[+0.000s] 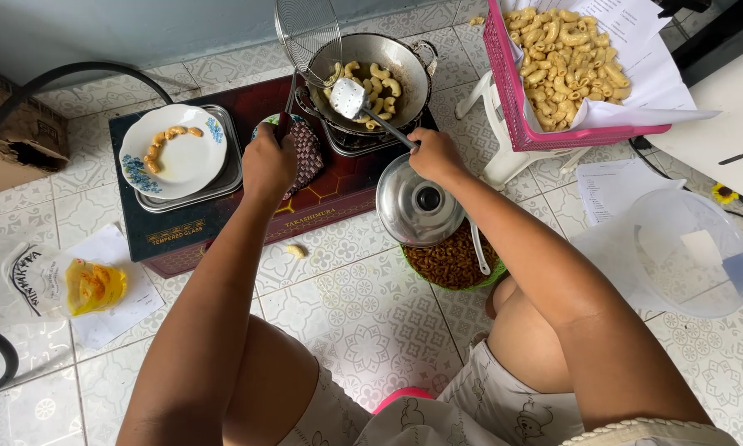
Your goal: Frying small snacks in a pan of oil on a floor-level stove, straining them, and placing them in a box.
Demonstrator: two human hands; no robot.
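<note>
My left hand (267,163) grips the dark handle of a wire-mesh strainer (307,31), whose basket stands raised over the left rim of a metal wok (411,62). My right hand (434,154) holds a metal spatula (350,97) with its blade inside the wok, among pale curved crackers (381,83) in oil. The wok sits on a dark red two-burner glass-top stove (330,186) set on the tiled floor.
A white plate (186,161) with a few crackers rests on a metal tray on the stove's left side. A steel lid (419,208) partly covers a green bowl of browned crackers (450,263). A pink basket (516,99) with paper holds pale crackers. A clear plastic tub (685,256) stands right; an oil pouch (66,285) lies left.
</note>
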